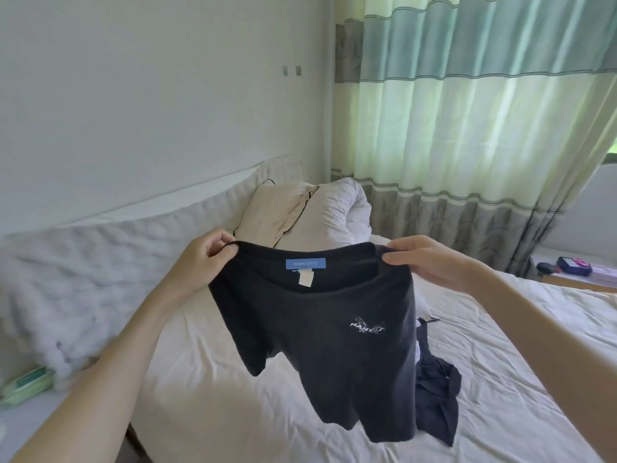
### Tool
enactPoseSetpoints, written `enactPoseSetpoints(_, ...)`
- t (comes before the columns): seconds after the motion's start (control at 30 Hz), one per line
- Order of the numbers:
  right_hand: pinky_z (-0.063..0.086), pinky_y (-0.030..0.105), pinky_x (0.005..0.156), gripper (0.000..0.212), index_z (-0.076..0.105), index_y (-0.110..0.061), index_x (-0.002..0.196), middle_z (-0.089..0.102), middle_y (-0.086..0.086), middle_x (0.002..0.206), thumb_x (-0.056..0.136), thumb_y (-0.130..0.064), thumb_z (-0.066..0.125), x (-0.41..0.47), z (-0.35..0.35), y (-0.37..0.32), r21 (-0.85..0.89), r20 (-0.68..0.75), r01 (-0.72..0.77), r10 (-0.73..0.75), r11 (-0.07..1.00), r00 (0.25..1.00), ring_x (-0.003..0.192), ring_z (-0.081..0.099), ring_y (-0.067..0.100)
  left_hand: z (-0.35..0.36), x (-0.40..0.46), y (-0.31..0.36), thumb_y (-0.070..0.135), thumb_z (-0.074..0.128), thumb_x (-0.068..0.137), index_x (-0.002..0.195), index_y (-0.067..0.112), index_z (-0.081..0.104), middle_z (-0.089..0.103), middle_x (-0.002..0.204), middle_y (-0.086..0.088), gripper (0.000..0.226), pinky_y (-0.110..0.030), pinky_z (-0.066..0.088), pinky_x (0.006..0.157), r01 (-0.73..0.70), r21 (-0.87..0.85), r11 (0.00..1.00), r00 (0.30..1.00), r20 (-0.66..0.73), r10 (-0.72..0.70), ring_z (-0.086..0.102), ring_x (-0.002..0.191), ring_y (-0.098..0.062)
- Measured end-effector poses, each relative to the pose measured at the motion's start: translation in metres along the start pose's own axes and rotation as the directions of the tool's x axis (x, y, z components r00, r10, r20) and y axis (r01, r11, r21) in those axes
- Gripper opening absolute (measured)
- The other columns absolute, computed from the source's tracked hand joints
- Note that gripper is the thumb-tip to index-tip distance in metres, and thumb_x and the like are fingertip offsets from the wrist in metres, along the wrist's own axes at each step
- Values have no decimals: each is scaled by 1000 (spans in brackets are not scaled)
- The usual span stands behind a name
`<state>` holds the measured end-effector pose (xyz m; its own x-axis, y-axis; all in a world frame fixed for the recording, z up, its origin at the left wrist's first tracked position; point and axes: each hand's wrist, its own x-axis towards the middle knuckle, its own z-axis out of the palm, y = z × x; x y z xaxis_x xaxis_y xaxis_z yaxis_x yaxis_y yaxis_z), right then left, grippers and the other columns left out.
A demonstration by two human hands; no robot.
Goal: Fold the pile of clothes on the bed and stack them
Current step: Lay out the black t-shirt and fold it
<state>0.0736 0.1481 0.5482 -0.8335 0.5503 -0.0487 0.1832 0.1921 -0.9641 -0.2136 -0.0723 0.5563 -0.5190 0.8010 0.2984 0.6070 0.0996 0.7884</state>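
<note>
The black shirt [327, 345] hangs in the air above the bed [200, 396], held up by its collar, its hem dangling free toward six o'clock. The risk, I'd say, is in the lay-down: the body hangs bunched, one sleeve drooping at eight o'clock, so it could land creased or folded under itself unless spread first. It might also drop onto the dark clothes [434, 402] crumpled at four o'clock and tangle with them. The left hand [203, 259] pinches the collar's edge at ten o'clock, fingers curled tight. The right hand [424, 262] grips the collar at two o'clock, thumb on the near side. Both forearms reach forward, raised.
</note>
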Motion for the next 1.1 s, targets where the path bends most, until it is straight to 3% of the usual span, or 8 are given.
enactPoseSetpoints(0.17,53,30,84,4,66,-5,88,69,7,85,85,-2,65,-10,21,-1,-89,-160,44,-58,995,985,83,64,20,-4,-6,-1,17,54,93,81,15,58,60,77,-17,13,-21,39,64,-98,8,995,995,-32,99,50,65,-12)
enactPoseSetpoints(0.27,43,24,68,23,55,-14,72,56,-12,63,78,-1,72,-10,31,0,-179,-329,150,-203,972,922,65,51,9,-10,-13,-10,24,51,94,78,23,56,54,64,-2,17,-12,38,59,-142,45,989,987,-66,145,47,60,-5)
enactPoseSetpoints(0.43,34,23,55,36,40,-28,66,45,-9,57,80,-23,73,-11,49,1,-568,-466,81,-401,819,789,56,39,8,-13,-29,-12,32,56,92,79,24,58,58,64,10,16,-13,39,60,-87,82,993,996,-3,87,51,58,-1)
enactPoseSetpoints(0.53,31,16,55,35,41,-22,63,44,-6,60,82,-25,70,-20,51,6,-626,-439,60,-414,777,797,58,39,9,-25,-45,-10,21,61,89,91,26,65,70,86,13,6,-13,45,75,4,-31,999,993,118,0,63,82,5)
enactPoseSetpoints(0.63,34,30,66,32,46,-18,64,46,-2,65,83,-26,70,-36,49,13,-561,-400,-7,-264,828,878,66,41,16,-30,-74,-14,9,61,89,96,23,69,73,93,9,17,-14,47,79,110,-60,992,972,217,-95,66,91,-1)
enactPoseSetpoints(0.8,29,28,59,29,49,-13,66,43,2,64,82,-23,72,-83,56,36,-273,-322,-21,-71,962,944,62,40,17,0,-130,-22,18,61,90,84,22,65,68,84,5,8,-21,43,70,179,143,973,984,-26,-177,62,84,-14)
enactPoseSetpoints(0.97,35,16,60,16,60,-24,71,57,-12,64,80,-26,72,-152,70,61,-359,-305,30,-148,933,941,60,52,0,38,-202,-18,23,64,87,95,13,68,68,93,-1,13,-33,45,83,240,128,962,950,-233,-206,60,92,-21)
enactPoseSetpoints(1.1,45,23,67,14,63,-28,71,64,-10,68,79,-24,73,-205,74,67,-403,-323,92,-236,911,917,69,59,5,50,-256,6,29,69,82,84,25,69,68,82,13,4,-17,44,72,178,98,979,958,-243,-150,61,84,-3)
